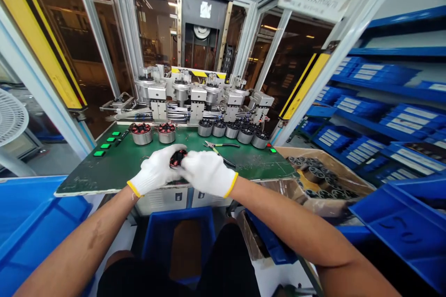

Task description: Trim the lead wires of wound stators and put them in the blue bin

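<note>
Between my gloved hands, just above the front part of the green table [114, 167], is a motor stator [177, 158] with red copper windings. My left hand [155, 169] wraps round its left side. The fingers of my right hand [207, 171] are closed at its right side, and whether they pinch a wire there is hidden. Two wound stators [141, 138] stand behind my left hand. Further right, several dark stators [245, 137] without visible red wire form a row. Cutting pliers [219, 151] and a second green-and-black handled tool [228, 145] lie beyond my right hand.
A winding machine [195, 97] with several metal heads spans the table's back. Yellow posts [45, 51] flank it. Green buttons [99, 153] sit at the left. A carton [334, 199] of stators stands right, near blue bins [404, 222] and shelves. Another blue bin [153, 236] is below.
</note>
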A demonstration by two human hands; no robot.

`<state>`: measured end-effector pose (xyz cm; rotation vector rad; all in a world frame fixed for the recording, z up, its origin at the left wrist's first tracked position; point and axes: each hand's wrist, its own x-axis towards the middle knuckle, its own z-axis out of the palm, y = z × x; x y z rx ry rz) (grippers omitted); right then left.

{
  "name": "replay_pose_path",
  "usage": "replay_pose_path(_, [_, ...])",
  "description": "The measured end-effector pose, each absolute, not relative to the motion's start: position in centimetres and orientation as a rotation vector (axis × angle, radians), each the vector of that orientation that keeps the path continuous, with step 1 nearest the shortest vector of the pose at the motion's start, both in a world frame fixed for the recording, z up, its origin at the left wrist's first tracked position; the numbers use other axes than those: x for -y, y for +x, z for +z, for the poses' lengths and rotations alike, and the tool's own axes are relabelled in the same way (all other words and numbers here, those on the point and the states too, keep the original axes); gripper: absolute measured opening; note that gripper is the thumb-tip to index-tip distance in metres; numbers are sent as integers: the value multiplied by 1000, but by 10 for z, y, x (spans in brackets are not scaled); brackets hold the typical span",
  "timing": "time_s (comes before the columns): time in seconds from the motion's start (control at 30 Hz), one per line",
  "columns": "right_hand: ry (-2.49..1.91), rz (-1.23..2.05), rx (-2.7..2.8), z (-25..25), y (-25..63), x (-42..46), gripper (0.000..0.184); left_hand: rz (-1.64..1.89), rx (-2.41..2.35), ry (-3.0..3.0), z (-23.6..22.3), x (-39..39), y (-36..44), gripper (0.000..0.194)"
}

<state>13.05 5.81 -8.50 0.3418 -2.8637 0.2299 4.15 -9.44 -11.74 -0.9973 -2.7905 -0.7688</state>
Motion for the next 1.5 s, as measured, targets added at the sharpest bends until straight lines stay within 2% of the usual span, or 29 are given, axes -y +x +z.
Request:
replay_pose_path(0.1, [-155,1062,2832,-102,121,-56,53,-782,2794,-967,-119,94,40,67])
replay_pose_path(0.13, [-217,1241,2811,-110,123,-54,62,-794,2790,-967,-119,94,41,66])
replay_pose_path(0.2, [-112,1346,2786,-124,137,-47,74,-819,2781,-981,-118,94,42,64])
replay_pose_path(0.23, [2,1340,2753,-130,146,-42,72,-830,2784,-995,-117,94,42,63])
replay_pose_path(0.3, [183,1114,2677,-136,161,-34,54,-845,2801,-1027,-114,96,43,63])
replay_pose_path(0.4, [-26,533,2641,-136,166,-28,39,-887,2805,-1093,-111,99,42,64])
replay_pose_path(0.43, [-121,444,2634,-135,163,-28,38,-910,2792,-1128,-111,101,41,63])
replay_pose_path(0.47, [-183,530,2635,-136,160,-29,36,-939,2775,-1177,-111,102,38,63])
replay_pose_path(0.53, [-147,1126,2609,-140,155,-32,28,-996,2738,-1326,-110,105,33,62])
replay_pose_path(0.67, [100,2281,2255,-162,150,-27,33,-1062,2665,-1561,-106,108,26,62])
replay_pose_path(0.73, [133,2702,1835,-174,149,-20,31,-1056,2678,-1565,-104,107,26,63])
replay_pose_path(0.8, [80,2876,1460,-184,147,-12,33,-1046,2712,-1542,-101,107,27,65])
replay_pose_path(1.03, [-33,2521,1685,-214,146,-7,45,-1082,2754,-1543,-97,106,29,70])
replay_pose_path(1.2, [-220,2398,1883,-255,164,-12,41,-1021,2795,-1564,-96,105,25,71])
replay_pose_path(1.27, [-287,2338,2001,-271,174,-17,35,-861,2799,-1659,-82,106,24,71])
replay_pose_path(1.37, [-296,2128,2229,-293,187,-29,31,-417,2681,-1715,-44,105,33,76])
replay_pose_path(1.43, [-284,1952,2379,-304,193,-39,30,-200,2646,-1460,-20,100,48,77])
replay_pose_path(1.5, [-300,1791,2500,-309,197,-48,30,-29,2660,-1126,-11,88,68,70])
